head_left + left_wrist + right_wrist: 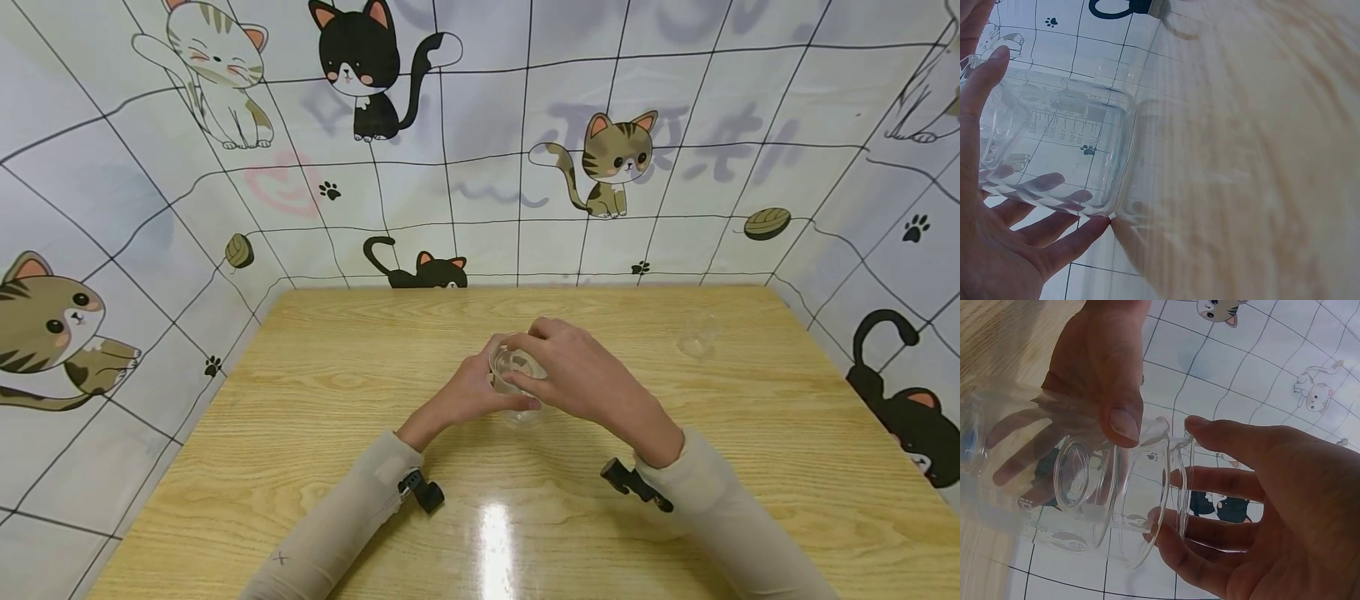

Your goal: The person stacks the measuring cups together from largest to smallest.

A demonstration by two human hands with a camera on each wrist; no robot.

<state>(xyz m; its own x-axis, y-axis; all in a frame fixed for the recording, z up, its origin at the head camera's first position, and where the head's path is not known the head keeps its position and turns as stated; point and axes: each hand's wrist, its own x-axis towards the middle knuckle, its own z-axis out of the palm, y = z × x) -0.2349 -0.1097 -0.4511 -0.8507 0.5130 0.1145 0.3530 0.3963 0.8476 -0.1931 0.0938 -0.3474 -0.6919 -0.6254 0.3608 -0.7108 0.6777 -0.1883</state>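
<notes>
While the left hand (472, 385) curls round a clear beaker (1079, 147), its thumb lies on one side of the wall and its spread fingers support the other, so the beaker sits squarely between them. Printed graduations (seen in reverse from the left wrist) run along its side, and its base is at the surface of the wooden table (337, 508), though whether it bears on the wood I cannot tell. Nested in its mouth is a smaller clear glass (1180, 504), its rim standing just proud of the beaker's. The right hand (581, 372) pinches that rim, thumb on one side and bent fingers on the other, leaving the glass's body beyond the fingertips, inside the beaker. Both hands are close together, the left thumb near the beaker's lip. Well apart, toward the table's far right, stands another clear vessel (697, 337), too faint to make out fully. Behind hangs a cat-patterned backdrop (487, 192).
</notes>
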